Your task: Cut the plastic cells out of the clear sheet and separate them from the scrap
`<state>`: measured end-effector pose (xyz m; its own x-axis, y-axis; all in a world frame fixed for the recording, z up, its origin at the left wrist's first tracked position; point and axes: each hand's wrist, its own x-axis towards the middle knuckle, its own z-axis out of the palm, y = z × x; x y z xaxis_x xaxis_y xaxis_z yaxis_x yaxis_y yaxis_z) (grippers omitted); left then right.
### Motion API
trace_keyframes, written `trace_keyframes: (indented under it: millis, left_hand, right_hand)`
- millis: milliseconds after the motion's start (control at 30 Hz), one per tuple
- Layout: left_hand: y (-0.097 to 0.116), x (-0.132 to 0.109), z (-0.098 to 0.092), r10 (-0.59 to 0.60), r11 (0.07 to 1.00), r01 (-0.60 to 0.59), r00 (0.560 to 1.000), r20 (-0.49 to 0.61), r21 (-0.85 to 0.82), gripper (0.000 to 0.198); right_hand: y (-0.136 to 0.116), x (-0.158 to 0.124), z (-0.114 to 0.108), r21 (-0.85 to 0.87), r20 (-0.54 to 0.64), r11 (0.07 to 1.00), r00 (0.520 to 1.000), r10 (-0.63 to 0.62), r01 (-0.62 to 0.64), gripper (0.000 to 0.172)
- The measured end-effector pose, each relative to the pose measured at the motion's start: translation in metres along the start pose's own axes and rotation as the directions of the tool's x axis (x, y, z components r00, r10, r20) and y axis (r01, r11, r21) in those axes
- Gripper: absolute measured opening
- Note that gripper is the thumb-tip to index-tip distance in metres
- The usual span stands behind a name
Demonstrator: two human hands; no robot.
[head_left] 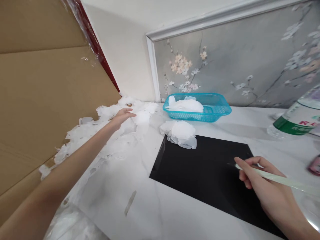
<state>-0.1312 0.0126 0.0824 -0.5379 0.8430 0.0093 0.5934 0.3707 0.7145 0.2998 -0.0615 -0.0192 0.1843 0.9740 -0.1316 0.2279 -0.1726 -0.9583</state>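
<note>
My left hand reaches out over a heap of thin white sheet scraps, its fingers stretched out and holding nothing. In my right hand is a slim pale-green pen-shaped tool, gripped like a pencil. Its thin tip points left, just over a black mat; contact with the mat cannot be made out. A small stack of translucent white cut pieces overlaps the mat's far left corner. Behind it, a blue plastic basket contains more white pieces.
A large water bottle with a green and white label stands at the right. Near the right edge lies a dark pink object. Cardboard walls off the left side, and a floral wall panel rises behind the white table.
</note>
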Motion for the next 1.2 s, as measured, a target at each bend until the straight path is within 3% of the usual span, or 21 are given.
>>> trace_keyframes:
  millis: [167,267,367,433,567,733,800,867,933,1000,1033,1067,1133,1200]
  left_hand:
    - [0.005,0.021,0.043,0.094,0.973,-0.092,0.996,-0.001,0.211,0.082]
    - [0.003,0.022,0.052,0.187,0.931,-0.171,0.982,-0.019,0.324,0.069]
    - [0.001,0.019,0.044,0.263,0.905,-0.205,0.958,-0.112,0.374,0.035]
    - [0.002,0.018,0.033,0.294,0.906,-0.200,0.932,-0.214,0.374,0.024]
    - [0.006,0.016,0.005,0.316,0.931,-0.209,0.875,-0.368,0.301,0.024]
    - [0.021,0.002,-0.012,0.395,0.908,-0.419,0.849,-0.352,0.009,0.016]
    - [0.032,-0.007,-0.004,0.413,0.869,-0.492,0.785,-0.462,-0.059,0.013]
    - [0.046,-0.018,0.014,0.460,0.790,-0.610,0.661,-0.592,-0.066,0.011]
    - [0.058,-0.031,0.041,0.497,0.756,-0.653,0.625,-0.602,-0.054,0.010]
    - [0.064,-0.048,0.074,0.579,0.730,-0.681,0.661,-0.477,-0.058,0.012]
    - [0.064,-0.057,0.091,0.640,0.718,-0.693,0.695,-0.327,-0.066,0.014]
    - [0.062,-0.066,0.107,0.706,0.700,-0.712,0.701,-0.100,-0.056,0.018]
    - [0.055,-0.079,0.132,0.693,0.680,-0.733,0.637,0.339,-0.012,0.035]
    - [0.047,-0.084,0.144,0.628,0.715,-0.699,0.625,0.463,-0.025,0.051]
  right_hand:
    - [0.002,0.001,0.001,0.047,-0.012,0.999,1.000,0.015,-0.015,0.043]
    - [0.000,0.002,0.002,0.093,-0.006,0.995,1.000,0.026,-0.026,0.044]
    - [-0.002,0.003,0.001,0.111,-0.005,0.994,1.000,0.025,-0.024,0.044]
    - [-0.001,0.004,0.000,0.104,0.004,0.994,1.000,0.029,-0.030,0.044]
    - [0.002,0.005,0.000,0.083,0.013,0.996,1.000,0.025,-0.026,0.044]
    - [-0.003,0.002,0.002,0.063,0.013,0.998,1.000,0.016,-0.017,0.045]
    - [-0.005,0.001,0.002,0.044,0.010,0.999,1.000,0.016,-0.016,0.045]
    - [-0.004,0.001,0.001,0.026,0.004,1.000,1.000,0.013,-0.014,0.045]
    - [-0.003,0.001,0.002,0.023,-0.004,1.000,1.000,0.007,-0.007,0.044]
    - [-0.002,0.001,0.002,0.035,-0.012,0.999,1.000,0.002,-0.002,0.044]
    - [-0.002,0.001,0.003,0.044,-0.015,0.999,1.000,0.003,-0.003,0.044]
    - [-0.002,0.001,0.003,0.053,-0.016,0.999,1.000,0.007,-0.006,0.044]
    - [-0.004,0.001,0.003,0.071,-0.010,0.997,1.000,0.010,-0.010,0.044]
    - [-0.004,0.001,0.002,0.092,0.007,0.996,1.000,0.008,-0.009,0.044]
